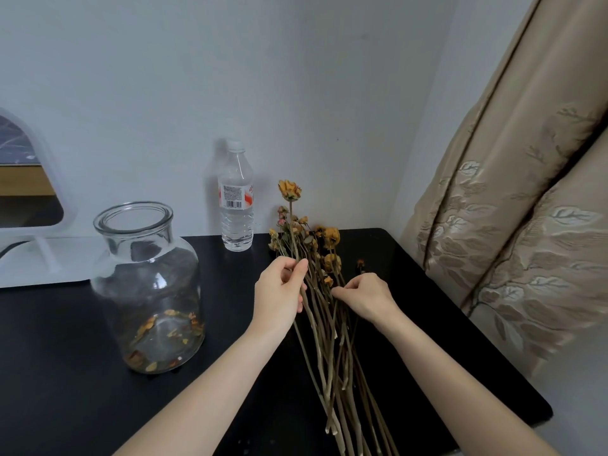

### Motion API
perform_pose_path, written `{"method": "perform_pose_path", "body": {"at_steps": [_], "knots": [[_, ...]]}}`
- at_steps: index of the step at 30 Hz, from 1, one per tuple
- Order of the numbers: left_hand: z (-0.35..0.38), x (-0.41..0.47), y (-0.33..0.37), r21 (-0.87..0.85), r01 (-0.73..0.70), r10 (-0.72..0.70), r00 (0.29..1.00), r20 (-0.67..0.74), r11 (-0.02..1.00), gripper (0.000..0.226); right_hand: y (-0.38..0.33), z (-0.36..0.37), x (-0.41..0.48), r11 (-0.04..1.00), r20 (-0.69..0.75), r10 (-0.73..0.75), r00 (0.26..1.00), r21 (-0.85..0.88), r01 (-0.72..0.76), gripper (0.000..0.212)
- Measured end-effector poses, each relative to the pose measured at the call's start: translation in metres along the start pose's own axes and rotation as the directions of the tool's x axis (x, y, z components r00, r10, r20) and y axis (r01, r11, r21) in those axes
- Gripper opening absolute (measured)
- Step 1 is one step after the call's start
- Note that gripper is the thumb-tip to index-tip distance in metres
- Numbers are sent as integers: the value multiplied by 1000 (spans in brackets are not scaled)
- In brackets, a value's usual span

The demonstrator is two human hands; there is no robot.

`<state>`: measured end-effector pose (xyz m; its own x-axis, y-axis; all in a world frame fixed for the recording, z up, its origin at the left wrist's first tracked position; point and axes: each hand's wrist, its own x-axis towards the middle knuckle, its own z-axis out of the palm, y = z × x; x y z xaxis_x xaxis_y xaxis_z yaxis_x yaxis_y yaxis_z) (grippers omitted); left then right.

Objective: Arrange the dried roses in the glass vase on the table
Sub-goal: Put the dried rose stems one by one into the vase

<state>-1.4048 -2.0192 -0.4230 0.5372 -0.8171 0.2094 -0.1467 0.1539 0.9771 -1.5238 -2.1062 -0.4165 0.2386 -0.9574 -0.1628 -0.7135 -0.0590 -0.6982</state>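
The left hand [283, 292] pinches one long stem of the dried yellow roses [324, 291], which lie on the black table [65, 373] under both hands; the right hand's [363, 296] curled fingers press neighbouring stems. This looks like singling out a stem. Next, it likely needs lifting upright into the wide-mouthed clear glass vase [148, 284], left of the fingers.

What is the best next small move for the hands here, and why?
Probably lift the stem pinched by the left hand clear of the bundle of dried yellow roses while the right hand steadies the rest; the clear wide-mouthed glass vase holds only fallen petals.
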Motion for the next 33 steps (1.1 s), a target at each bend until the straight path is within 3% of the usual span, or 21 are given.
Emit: {"method": "perform_pose_path", "body": {"at_steps": [4, 11, 26, 33], "knots": [[-2, 3, 11, -47, -7, 7, 1000, -1, 999, 17, -3, -3, -3, 994, -42, 18, 999, 105, -13, 23], [-6, 8, 28, -171, 74, -76, 997, -4, 982, 15, -16, -20, -14, 956, -159, -60, 985, 275, 103, 25], [-15, 8, 68, -235, 12, -26, 998, -54, 972, 20, -33, -39, -37, 840, -334, -214, 918, 417, 347, 18], [-39, 12, 125, -254, -109, 79, 989, -125, 961, 10, -90, -62, -48, 717, -340, -341, 877, 510, 476, 22]]}}
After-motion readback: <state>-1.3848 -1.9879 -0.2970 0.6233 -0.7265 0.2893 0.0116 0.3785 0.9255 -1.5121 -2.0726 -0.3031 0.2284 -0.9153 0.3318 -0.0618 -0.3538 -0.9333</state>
